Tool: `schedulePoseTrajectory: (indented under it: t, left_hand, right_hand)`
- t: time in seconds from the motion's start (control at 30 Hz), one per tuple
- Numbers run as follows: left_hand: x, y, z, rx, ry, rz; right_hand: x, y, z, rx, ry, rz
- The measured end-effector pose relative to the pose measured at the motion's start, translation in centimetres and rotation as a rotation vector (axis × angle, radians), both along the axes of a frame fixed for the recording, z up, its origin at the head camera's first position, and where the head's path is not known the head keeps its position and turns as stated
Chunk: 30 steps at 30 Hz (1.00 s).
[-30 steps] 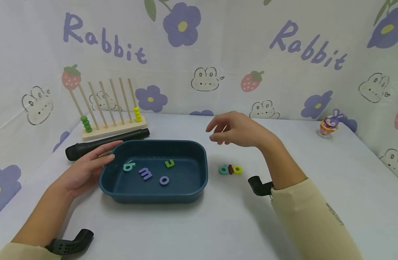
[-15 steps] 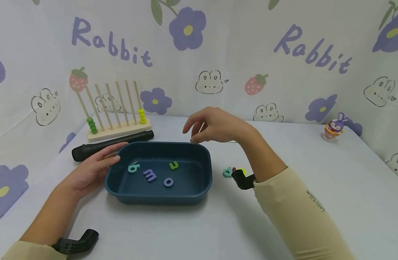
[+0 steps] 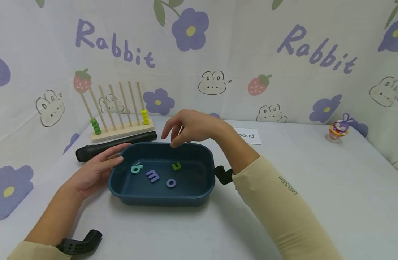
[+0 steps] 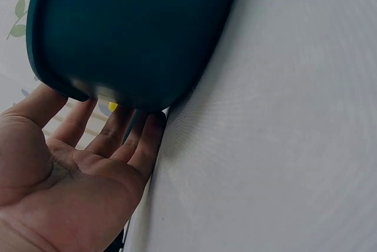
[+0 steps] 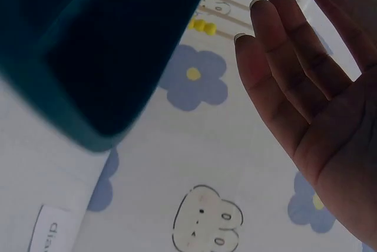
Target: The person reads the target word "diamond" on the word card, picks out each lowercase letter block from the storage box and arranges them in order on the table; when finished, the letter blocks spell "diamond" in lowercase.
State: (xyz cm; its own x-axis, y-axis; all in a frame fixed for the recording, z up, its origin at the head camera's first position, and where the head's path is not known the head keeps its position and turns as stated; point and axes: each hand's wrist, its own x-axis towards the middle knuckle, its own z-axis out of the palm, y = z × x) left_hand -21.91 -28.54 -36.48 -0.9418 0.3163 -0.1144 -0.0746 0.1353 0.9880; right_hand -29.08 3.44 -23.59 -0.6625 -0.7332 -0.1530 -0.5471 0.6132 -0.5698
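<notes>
A dark blue rectangular tray (image 3: 161, 200) sits on the table with loose toy letters inside. They are a teal d-like letter (image 3: 139, 168), a purple m (image 3: 152, 176), a purple o (image 3: 167, 183) and a green u-like letter (image 3: 174, 167). My left hand (image 3: 91, 175) rests against the tray's left end, thumb at the rim; the left wrist view shows its fingers extended along the outer wall (image 4: 135, 34). Over the tray's far rim hovers my right hand (image 3: 195, 126), fingers loosely bent, with nothing seen in them.
Behind the left hand lies a black microphone (image 3: 95, 150), in front of a wooden bead abacus (image 3: 121, 131). A white card (image 3: 251, 136) ending in "mond" is partly covered by the right forearm. A small purple rabbit toy (image 3: 338, 128) stands at the back right.
My right hand has moved left, from beside the tray to over its far rim. The letters on the table are now hidden by the forearm, and the card shows. The left hand stays put.
</notes>
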Motion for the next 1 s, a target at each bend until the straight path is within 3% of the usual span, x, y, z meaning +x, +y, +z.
schedulePoseTrajectory:
  t: [0.67,1.0]
  left_hand:
    - [-0.2,-0.2,-0.1,-0.004,-0.001,-0.006]
    - [-0.2,0.0,-0.1,0.0,0.0,-0.013]
  right_hand:
    - [-1.4,-5.1,-2.3,0.09,-0.092,0.121]
    - [-1.3,-6.1,-3.6,0.189,-0.18,0.15]
